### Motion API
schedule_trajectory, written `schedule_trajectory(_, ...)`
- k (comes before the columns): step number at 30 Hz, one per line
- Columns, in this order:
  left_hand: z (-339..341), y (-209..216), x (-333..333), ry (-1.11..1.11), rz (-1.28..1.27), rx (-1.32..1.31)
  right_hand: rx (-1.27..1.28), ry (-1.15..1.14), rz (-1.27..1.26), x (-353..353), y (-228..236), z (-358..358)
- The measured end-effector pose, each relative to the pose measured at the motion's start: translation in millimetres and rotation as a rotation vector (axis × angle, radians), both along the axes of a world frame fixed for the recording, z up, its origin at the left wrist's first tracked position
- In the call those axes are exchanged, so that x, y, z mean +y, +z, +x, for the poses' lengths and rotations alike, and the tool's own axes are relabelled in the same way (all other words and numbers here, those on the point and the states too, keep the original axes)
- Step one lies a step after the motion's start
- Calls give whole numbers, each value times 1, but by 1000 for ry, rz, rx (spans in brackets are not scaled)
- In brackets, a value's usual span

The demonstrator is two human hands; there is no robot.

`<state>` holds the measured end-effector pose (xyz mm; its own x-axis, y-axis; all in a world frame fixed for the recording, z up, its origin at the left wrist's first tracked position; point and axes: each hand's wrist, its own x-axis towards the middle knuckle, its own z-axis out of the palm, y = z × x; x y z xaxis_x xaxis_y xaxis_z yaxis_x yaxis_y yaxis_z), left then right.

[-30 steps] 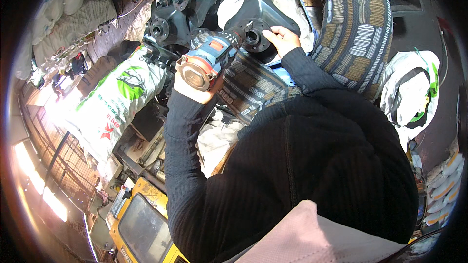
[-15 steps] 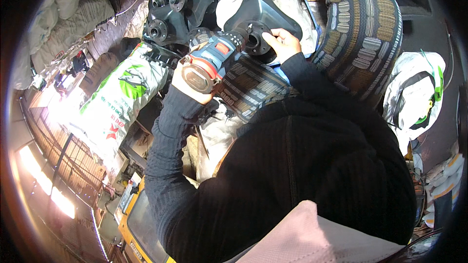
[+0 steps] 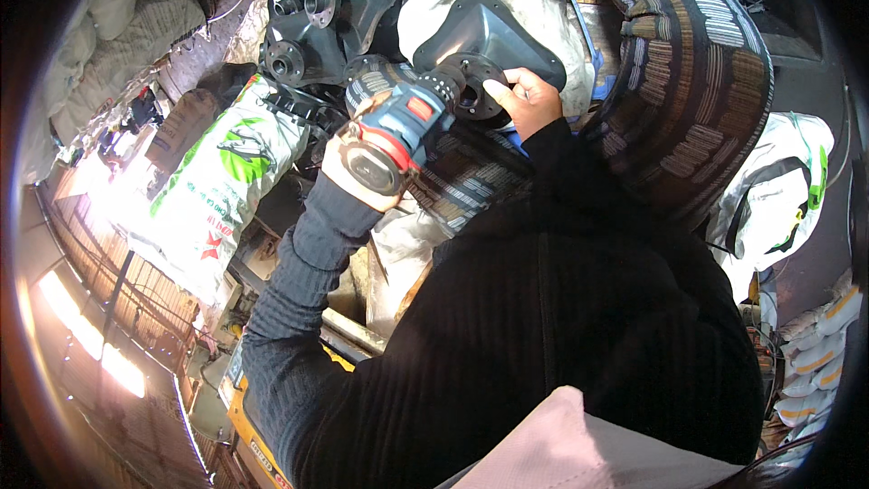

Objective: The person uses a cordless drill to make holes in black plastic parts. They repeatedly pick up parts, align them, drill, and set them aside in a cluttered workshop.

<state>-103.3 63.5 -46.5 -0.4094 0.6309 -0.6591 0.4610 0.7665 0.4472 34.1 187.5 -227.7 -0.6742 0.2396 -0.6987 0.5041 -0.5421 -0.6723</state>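
My left hand is wrapped round a blue-grey and red cordless drill. The drill's front end reaches the left side of a round black flange, where its tip is hidden. That flange, with a hole in its middle, sits at the near end of a black funnel-shaped part. My right hand grips the flange's right rim, thumb on the near face and fingers bent behind. Under the black part lies a white cloth-like sack.
More black flanged parts are piled at the far left. A thick patterned fabric roll curves along the right. A white and green sack lies left, another white bag at right. Yellow-framed equipment stands near the lower left.
The view has shifted slightly, and the flange and drill appear a little lower. My left elbow has moved outward to the left. Both hands keep their hold.
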Motion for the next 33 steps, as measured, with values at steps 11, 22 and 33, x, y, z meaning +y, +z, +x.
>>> schedule_trajectory(11, 70, 5, -38, 349, 226, 62, 12, 30, 12, -2, -25, -8)
schedule_trajectory(22, 233, -26, -112, 263, 279, 281, 477, 223, 486, 25, 59, -86)
schedule_trajectory(33, 138, -95, -264, 1822, 1343, -346, 770, 1061, 59, -170, 148, -125)
